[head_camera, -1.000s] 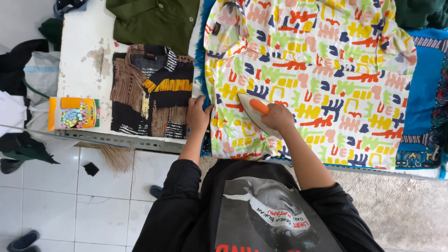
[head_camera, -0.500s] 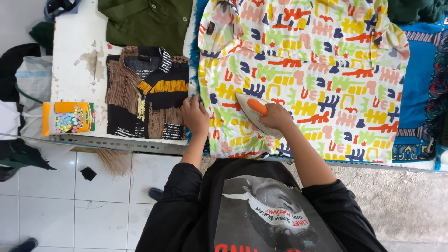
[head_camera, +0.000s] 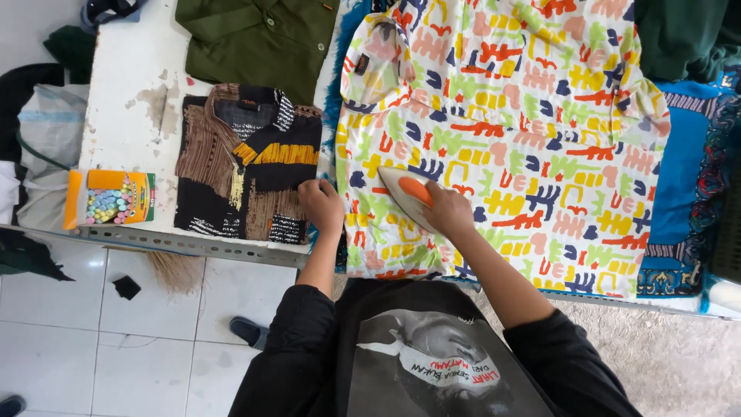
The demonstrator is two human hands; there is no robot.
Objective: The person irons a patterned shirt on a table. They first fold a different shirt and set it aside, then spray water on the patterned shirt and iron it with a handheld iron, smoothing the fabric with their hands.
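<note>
The right hand (head_camera: 450, 212) is closed around the orange handle of an iron (head_camera: 407, 194), which rests flat on the patterned shirt (head_camera: 525, 131) (white, with many coloured shapes). This shirt lies spread on a blue cloth (head_camera: 683, 166). The left hand (head_camera: 322, 205) lies at the shirt's left edge, fingers curled; I cannot tell if it grips the fabric. Just beside it is a folded brown-black shirt (head_camera: 247, 162) on the white table (head_camera: 123, 77), with a green shirt (head_camera: 258, 38) above and a chalk box (head_camera: 109, 198) at the left.
</note>
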